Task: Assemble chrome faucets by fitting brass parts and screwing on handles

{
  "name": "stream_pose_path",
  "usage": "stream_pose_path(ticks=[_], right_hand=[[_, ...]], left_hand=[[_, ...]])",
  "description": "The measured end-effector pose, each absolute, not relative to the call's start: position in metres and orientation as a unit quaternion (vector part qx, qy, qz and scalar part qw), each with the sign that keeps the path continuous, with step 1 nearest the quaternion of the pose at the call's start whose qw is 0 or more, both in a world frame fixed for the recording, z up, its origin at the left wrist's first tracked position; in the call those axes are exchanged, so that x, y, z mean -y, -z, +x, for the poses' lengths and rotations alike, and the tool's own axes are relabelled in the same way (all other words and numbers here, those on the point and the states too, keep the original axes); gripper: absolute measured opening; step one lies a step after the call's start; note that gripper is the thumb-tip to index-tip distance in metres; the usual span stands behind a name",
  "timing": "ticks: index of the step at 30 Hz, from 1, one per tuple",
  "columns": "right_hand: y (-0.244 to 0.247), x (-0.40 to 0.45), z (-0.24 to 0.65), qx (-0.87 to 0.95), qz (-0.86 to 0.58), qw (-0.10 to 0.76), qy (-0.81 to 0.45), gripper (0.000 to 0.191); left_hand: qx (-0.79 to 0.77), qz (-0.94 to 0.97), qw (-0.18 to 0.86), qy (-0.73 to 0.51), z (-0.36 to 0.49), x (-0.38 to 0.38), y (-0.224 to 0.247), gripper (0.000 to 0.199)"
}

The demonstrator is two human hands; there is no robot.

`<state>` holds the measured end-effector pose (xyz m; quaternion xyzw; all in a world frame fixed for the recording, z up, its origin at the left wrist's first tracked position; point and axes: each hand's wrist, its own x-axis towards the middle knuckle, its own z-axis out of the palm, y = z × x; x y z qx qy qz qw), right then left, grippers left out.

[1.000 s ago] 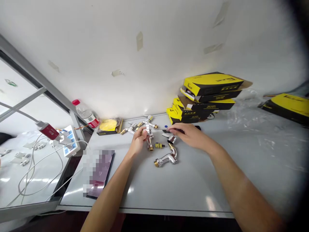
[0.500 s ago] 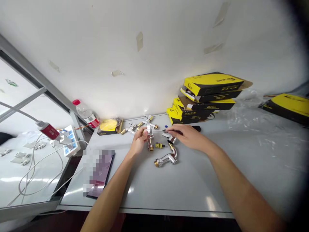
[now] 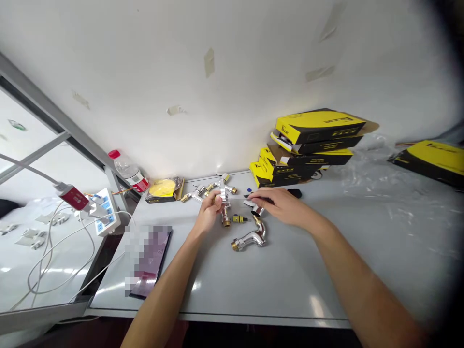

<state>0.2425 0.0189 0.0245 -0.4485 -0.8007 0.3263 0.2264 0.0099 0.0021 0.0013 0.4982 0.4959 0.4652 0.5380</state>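
Observation:
My left hand [image 3: 210,210] is closed around a chrome faucet [image 3: 225,212], held with its brass threaded end down. From the closed fingers of my right hand [image 3: 270,203] a screwdriver [image 3: 239,198] with a thin metal shaft points left, its tip at the upper part of that faucet; its handle is mostly hidden by the hand. Between the hands lies a small yellow and black valve cartridge [image 3: 239,219]. Below my right hand are a loose chrome handle piece [image 3: 257,210] and a bent chrome faucet body [image 3: 252,238] with a brass thread.
More chrome faucets [image 3: 221,183] lie behind my left hand. Yellow and black boxes [image 3: 308,145] are stacked against the wall, with clear plastic bags [image 3: 384,169] to their right. A bottle [image 3: 130,171], a power strip [image 3: 108,212] and a dark tablet-like panel [image 3: 154,263] are on the left.
The screwdriver and my right hand have shifted only very slightly. My left hand still holds the faucet in the same place.

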Motion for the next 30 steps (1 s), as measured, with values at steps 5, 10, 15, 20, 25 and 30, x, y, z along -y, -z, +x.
stream_pose_path(ticks=[5, 10, 15, 20, 25, 30], right_hand=[[-0.023, -0.018, 0.242, 0.799, -0.449, 0.221, -0.334, 0.047], [-0.020, -0.018, 0.243, 0.787, -0.465, 0.239, -0.328, 0.041], [-0.017, -0.019, 0.242, 0.778, -0.472, 0.235, -0.342, 0.043], [-0.016, -0.020, 0.240, 0.782, -0.470, 0.255, -0.320, 0.040], [-0.018, -0.020, 0.241, 0.775, -0.481, 0.242, -0.331, 0.045], [-0.011, -0.027, 0.251, 0.772, -0.502, 0.242, -0.307, 0.040]], left_hand=[[-0.520, 0.533, 0.506, -0.435, 0.008, 0.000, 0.000, 0.043], [-0.526, 0.538, 0.498, -0.431, 0.006, 0.000, 0.003, 0.040], [-0.530, 0.530, 0.503, -0.430, 0.007, -0.001, 0.004, 0.040], [-0.530, 0.530, 0.503, -0.430, 0.008, -0.001, 0.004, 0.042], [-0.522, 0.535, 0.509, -0.427, 0.008, 0.000, 0.002, 0.045], [-0.534, 0.545, 0.477, -0.436, 0.008, 0.000, -0.001, 0.042]])
